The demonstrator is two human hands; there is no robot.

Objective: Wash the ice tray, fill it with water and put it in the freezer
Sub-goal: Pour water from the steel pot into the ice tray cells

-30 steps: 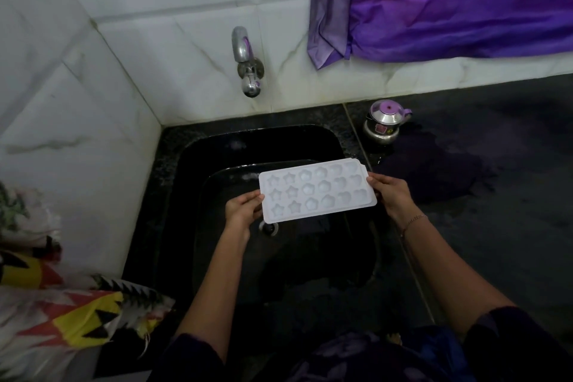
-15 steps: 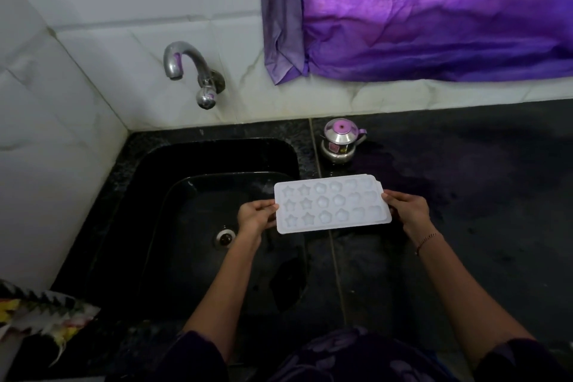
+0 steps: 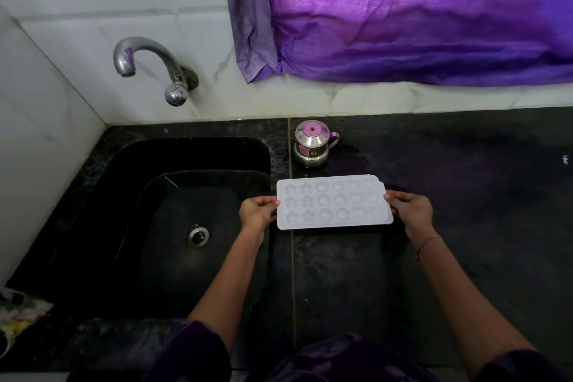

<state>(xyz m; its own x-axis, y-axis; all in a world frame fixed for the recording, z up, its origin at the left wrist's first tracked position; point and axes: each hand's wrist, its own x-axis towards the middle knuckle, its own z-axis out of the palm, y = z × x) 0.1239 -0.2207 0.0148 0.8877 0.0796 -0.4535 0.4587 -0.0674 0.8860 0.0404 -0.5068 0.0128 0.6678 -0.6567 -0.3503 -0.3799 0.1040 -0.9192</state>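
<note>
Left hand [image 3: 257,211] pinched the left short end of the ice tray [image 3: 333,201], fingers curled at its edge. Right hand [image 3: 409,209] gripped the opposite short end the same way, with a thin bracelet [image 3: 429,240] on that wrist.

The tray lay between the two hands, neither one nearer than the other. Its long axis ran left to right and the moulded side faced up, roughly level. It sat over the dark surface [image 3: 465,195], just right of the sink [image 3: 192,152], with its left end about level with the sink's right edge. I could not tell whether it rested on the surface or hung just above it. The hollows looked pale and glossy, but I could not tell if they held water.

A small steel pot [image 3: 313,143] with a pink lid knob stood just behind the tray, near but apart from it. The tap [image 3: 139,53] was on the back wall, well to the left over the sink, with no stream visible and the drain [image 3: 197,236] below it. A purple curtain [image 3: 403,9] hung over the wall behind, and a patterned cloth [image 3: 18,316] lay at the far left.

No freezer was in view. My read was that if the tray was filled, any carry would turn on holding that long axis flat between both hands. A push forward would meet the pot, while the way back toward the body looked free.
</note>
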